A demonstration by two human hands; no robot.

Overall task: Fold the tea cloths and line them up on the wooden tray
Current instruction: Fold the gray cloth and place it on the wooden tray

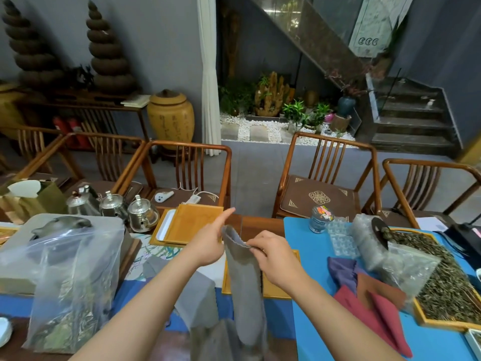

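I hold the grey tea cloth (243, 287) up above the desk (312, 321), in front of the wooden tray (279, 290). My right hand (272, 254) pinches its top edge; my left hand (212, 241) grips the other corner, forefinger pointing out. It hangs limp, so I judge it light, soft and floppy. Best held at the corners, stretched taut, before folding.

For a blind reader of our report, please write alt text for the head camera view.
Two hands hold up a grey tea cloth above a wooden tray: the right hand pinches its top edge, the left hand touches it with the index finger pointing out. Purple, brown and red cloths lie unfolded on a blue mat at right.
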